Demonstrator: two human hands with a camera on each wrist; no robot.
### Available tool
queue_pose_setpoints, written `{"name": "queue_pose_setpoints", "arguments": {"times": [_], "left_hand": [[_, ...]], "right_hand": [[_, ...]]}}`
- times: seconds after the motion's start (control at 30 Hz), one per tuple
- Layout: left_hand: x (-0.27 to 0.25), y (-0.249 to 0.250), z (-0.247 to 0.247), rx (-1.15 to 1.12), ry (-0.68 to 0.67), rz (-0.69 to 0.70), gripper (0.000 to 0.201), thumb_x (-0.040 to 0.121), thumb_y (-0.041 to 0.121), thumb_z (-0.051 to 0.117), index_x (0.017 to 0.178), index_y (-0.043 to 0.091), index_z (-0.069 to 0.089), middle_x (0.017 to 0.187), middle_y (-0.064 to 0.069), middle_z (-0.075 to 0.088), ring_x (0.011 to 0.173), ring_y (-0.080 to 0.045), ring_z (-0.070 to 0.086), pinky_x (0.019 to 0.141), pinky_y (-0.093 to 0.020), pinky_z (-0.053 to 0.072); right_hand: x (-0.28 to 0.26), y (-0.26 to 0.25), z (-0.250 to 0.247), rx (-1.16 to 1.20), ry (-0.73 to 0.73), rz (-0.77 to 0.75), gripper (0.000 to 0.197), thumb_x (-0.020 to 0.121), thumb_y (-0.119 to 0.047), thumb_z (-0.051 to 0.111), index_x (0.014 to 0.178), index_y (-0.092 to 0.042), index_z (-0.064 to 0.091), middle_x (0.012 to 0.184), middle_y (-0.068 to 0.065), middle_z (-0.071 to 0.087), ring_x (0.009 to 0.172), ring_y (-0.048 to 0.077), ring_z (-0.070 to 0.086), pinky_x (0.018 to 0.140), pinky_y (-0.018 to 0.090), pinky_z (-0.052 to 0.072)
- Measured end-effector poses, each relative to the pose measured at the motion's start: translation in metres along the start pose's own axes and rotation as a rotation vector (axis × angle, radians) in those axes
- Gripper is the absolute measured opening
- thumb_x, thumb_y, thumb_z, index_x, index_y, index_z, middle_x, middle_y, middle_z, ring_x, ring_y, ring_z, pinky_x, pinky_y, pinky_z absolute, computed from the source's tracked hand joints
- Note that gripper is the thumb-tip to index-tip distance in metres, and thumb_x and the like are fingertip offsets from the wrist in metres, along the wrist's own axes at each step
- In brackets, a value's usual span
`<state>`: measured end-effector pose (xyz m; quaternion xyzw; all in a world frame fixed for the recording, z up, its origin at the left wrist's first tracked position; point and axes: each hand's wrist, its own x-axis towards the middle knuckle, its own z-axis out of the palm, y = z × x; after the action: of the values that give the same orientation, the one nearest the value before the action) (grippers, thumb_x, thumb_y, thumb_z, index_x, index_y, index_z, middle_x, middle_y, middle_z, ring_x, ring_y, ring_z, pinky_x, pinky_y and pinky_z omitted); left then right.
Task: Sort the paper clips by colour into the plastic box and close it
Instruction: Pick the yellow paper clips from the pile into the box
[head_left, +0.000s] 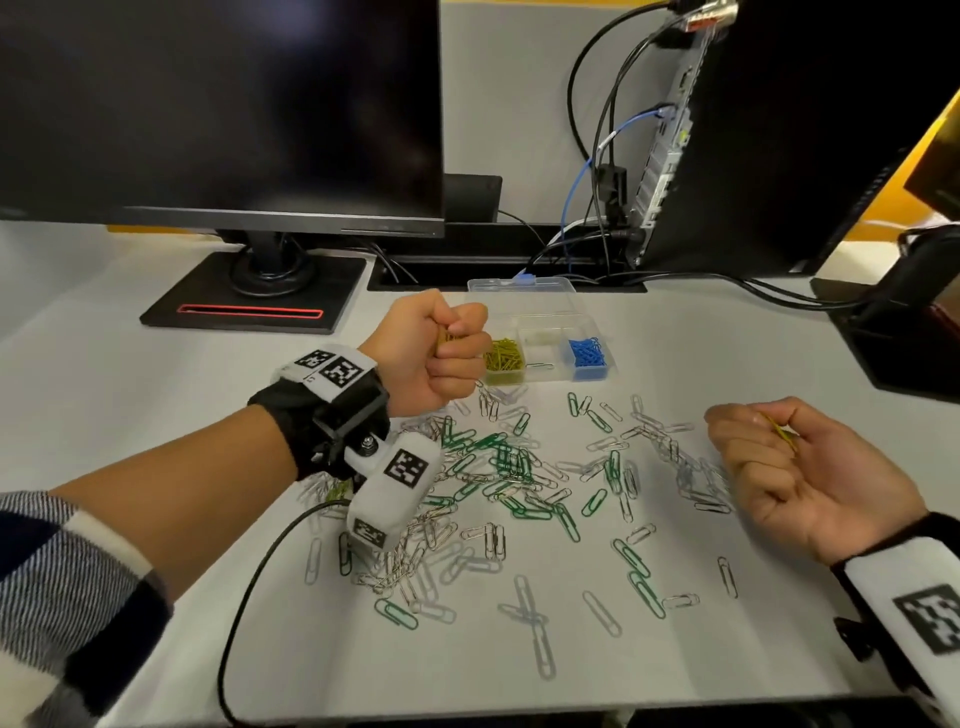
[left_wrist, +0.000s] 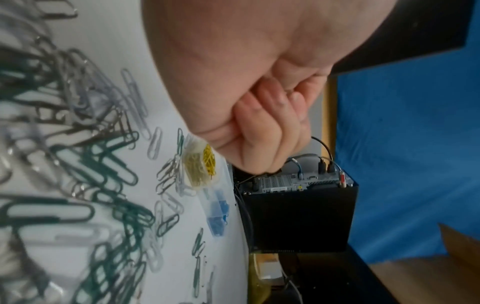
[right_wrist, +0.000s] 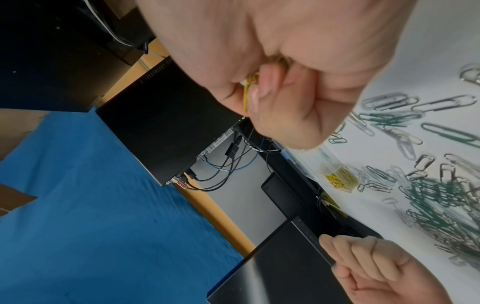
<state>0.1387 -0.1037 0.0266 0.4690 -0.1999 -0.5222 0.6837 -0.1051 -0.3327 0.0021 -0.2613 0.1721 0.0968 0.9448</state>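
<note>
The left hand (head_left: 441, 348) fists yellow clips (head_left: 448, 336), hidden from its wrist view; the right hand (right_wrist: 280, 82) pinches a yellow clip (right_wrist: 246, 96).

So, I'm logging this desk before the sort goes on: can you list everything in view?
plastic box: one, clear, open, far middle of the table
yellow clips: many, left compartment
blue clips: many, right compartment
green clips: many, loose on the table
silver clips: many, loose on the table
monitor: one, black, far left
computer: one, black, far right, cabled
table: one, white
left hand: fist gripping yellow clips, beside the box
right hand: pinches yellow clips
</note>
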Motion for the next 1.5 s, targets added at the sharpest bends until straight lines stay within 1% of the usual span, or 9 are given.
{"name": "queue_pose_setpoints", "arguments": {"times": [0.2, 0.4, 0.5, 0.63, 0.73, 0.8, 0.93, 1.27, 1.5], "left_hand": [[-0.002, -0.004, -0.007, -0.144, 0.030, 0.053, 0.013, 0.068, 0.015, 0.031, 0.055, 0.017, 0.032, 0.045, 0.005, 0.024, 0.043, -0.010, 0.007, 0.039, -0.020, 0.007], [-0.010, 0.021, -0.017, 0.499, 0.353, 0.005, 0.040, 0.100, 0.032, 0.031, 0.063, 0.018, 0.036, 0.050, 0.007, 0.018, 0.039, -0.008, 0.013, 0.039, -0.015, 0.010], [-0.023, 0.031, -0.021, 0.847, 0.427, -0.100, 0.043, 0.103, 0.040, 0.032, 0.075, 0.012, 0.050, 0.050, 0.006, 0.023, 0.042, -0.011, 0.018, 0.039, -0.019, 0.017], [-0.050, 0.033, -0.030, 1.303, 0.332, -0.293, 0.045, 0.100, 0.039, 0.042, 0.081, 0.005, 0.066, 0.054, 0.001, 0.033, 0.043, -0.013, 0.026, 0.040, -0.024, 0.024], [-0.063, 0.027, -0.038, 1.334, 0.317, -0.319, 0.044, 0.099, 0.039, 0.045, 0.080, 0.009, 0.070, 0.054, 0.001, 0.034, 0.045, -0.015, 0.027, 0.042, -0.024, 0.023], [-0.067, 0.023, -0.041, 1.310, 0.334, -0.306, 0.044, 0.098, 0.039, 0.045, 0.080, 0.009, 0.071, 0.055, -0.001, 0.035, 0.047, -0.016, 0.027, 0.043, -0.024, 0.023], [-0.070, 0.019, -0.043, 1.310, 0.332, -0.296, 0.044, 0.098, 0.040, 0.044, 0.081, 0.009, 0.070, 0.058, -0.002, 0.036, 0.049, -0.017, 0.027, 0.042, -0.024, 0.023], [-0.062, 0.016, -0.034, 1.328, 0.295, -0.262, 0.044, 0.100, 0.038, 0.043, 0.081, 0.010, 0.070, 0.059, -0.006, 0.036, 0.049, -0.017, 0.027, 0.042, -0.025, 0.024], [-0.055, 0.011, -0.025, 1.372, 0.255, -0.236, 0.043, 0.100, 0.038, 0.043, 0.080, 0.010, 0.070, 0.050, 0.001, 0.035, 0.043, -0.013, 0.028, 0.039, -0.019, 0.026]], "right_hand": [[0.001, -0.003, -0.005, 0.038, -0.045, 0.041, 0.033, 0.098, -0.024, 0.030, 0.081, -0.005, 0.051, 0.064, -0.001, 0.033, 0.053, 0.012, 0.028, 0.052, 0.028, 0.027], [0.005, -0.005, -0.015, -0.117, -0.036, -0.060, 0.042, 0.106, -0.029, 0.020, 0.101, -0.005, 0.055, 0.076, -0.005, 0.034, 0.061, 0.008, 0.030, 0.062, 0.030, 0.033], [0.012, -0.004, 0.000, -0.152, -0.011, -0.017, 0.030, 0.101, -0.008, 0.028, 0.107, -0.006, 0.057, 0.073, -0.005, 0.034, 0.054, 0.008, 0.031, 0.050, 0.026, 0.032], [0.025, -0.004, 0.028, -0.970, 0.466, -0.213, 0.029, 0.098, -0.002, 0.035, 0.095, -0.004, 0.065, 0.055, -0.003, 0.033, 0.039, 0.008, 0.024, 0.034, 0.018, 0.020], [0.043, -0.005, 0.042, -1.852, 0.582, -0.253, 0.030, 0.098, -0.012, 0.044, 0.084, -0.014, 0.070, 0.077, -0.007, 0.066, 0.065, 0.005, 0.056, 0.061, 0.018, 0.041], [0.050, -0.008, 0.046, -2.057, 0.620, -0.211, 0.016, 0.094, -0.022, 0.057, 0.083, -0.019, 0.069, 0.093, -0.003, 0.066, 0.080, 0.012, 0.059, 0.071, 0.023, 0.042], [0.056, -0.010, 0.046, -2.196, 0.537, -0.128, 0.008, 0.083, -0.029, 0.073, 0.087, -0.026, 0.068, 0.089, -0.012, 0.052, 0.077, 0.005, 0.048, 0.067, 0.020, 0.037], [0.052, -0.008, 0.051, -2.168, 0.491, -0.188, 0.007, 0.087, -0.022, 0.067, 0.086, -0.028, 0.067, 0.083, -0.008, 0.055, 0.068, 0.005, 0.048, 0.059, 0.018, 0.036], [0.066, 0.002, 0.060, -2.161, 0.614, -0.011, 0.028, 0.088, -0.036, 0.067, 0.087, -0.008, 0.068, 0.064, 0.000, 0.059, 0.064, 0.014, 0.056, 0.066, 0.027, 0.050]]}}
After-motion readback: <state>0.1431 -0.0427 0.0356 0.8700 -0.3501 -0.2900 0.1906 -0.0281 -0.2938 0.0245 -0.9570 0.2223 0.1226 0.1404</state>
